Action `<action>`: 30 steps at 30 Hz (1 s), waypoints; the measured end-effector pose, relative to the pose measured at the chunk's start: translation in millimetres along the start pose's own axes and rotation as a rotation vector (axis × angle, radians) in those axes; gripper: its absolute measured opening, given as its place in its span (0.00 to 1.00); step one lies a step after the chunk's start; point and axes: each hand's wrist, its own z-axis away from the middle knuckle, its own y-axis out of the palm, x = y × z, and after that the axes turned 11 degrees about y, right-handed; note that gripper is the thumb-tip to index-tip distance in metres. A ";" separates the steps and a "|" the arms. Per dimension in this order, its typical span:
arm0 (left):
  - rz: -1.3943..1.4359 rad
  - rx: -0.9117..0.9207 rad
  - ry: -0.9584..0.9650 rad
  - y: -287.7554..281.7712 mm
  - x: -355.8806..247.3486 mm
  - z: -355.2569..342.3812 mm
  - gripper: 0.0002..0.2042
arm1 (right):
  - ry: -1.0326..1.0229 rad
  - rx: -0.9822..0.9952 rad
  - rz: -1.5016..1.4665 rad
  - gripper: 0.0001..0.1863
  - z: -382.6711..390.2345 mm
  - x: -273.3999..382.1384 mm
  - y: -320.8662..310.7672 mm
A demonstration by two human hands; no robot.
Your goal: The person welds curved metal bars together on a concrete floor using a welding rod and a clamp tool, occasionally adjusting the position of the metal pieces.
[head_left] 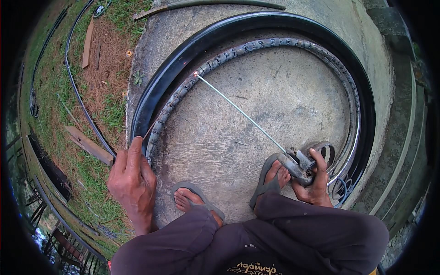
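My right hand is closed around a worn welding electrode holder, low on the right. From its jaws a long pale green welding electrode reaches up and left. The electrode's tip glows orange against a grey metal ring with rough marks along it. This ring lies just inside a larger black ring on the concrete. At the left side of the black ring, my left hand pinches a thin brownish rod that slants up along the rings.
My sandalled feet rest on the concrete slab inside the ring. Blue cable loops beside the right hand. Wooden pieces and a black curved strip lie on the grass to the left. Another curved bar lies beyond the rings.
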 end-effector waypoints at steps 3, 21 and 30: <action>0.002 0.057 -0.031 -3.2 -1.6 -0.2 0.15 | 0.249 0.041 -0.199 0.46 -3.1 6.1 2.5; 0.121 -0.039 -0.063 -21.5 -4.7 0.5 0.18 | 0.355 0.098 -0.502 0.49 -1.4 2.8 -4.8; -0.025 0.039 0.109 -16.2 -4.7 9.4 0.19 | -0.154 -0.094 0.095 0.46 3.5 -8.6 -2.0</action>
